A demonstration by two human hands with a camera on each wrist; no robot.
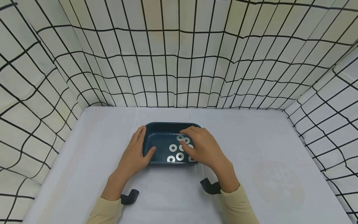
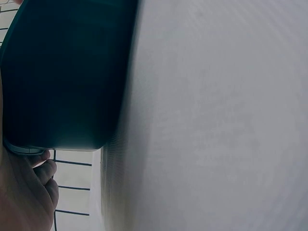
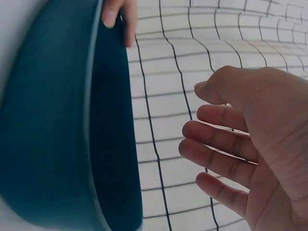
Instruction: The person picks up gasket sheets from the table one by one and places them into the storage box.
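A dark teal rectangular tray [image 1: 158,141] sits on the white table, with several flat metal washers [image 1: 177,156] lying mostly in its right half. My left hand [image 1: 132,157] holds the tray's left end, thumb over the near rim and fingers along the outer side. In the left wrist view, those fingers [image 2: 45,171] bend around the tray's end. Over the tray's right side hovers my right hand [image 1: 204,146], thumb and fingers apart, covering part of some washers. The right wrist view shows this hand [image 3: 260,139] with relaxed, slightly bent fingers and nothing in it, above the tray rim.
White table cloth [image 1: 268,149] surrounds the tray. Behind and at both sides rise white walls with a black grid net [image 1: 179,56]. A black bent mount [image 1: 211,186] sticks out from the right wrist, another black mount [image 1: 130,197] from the left.
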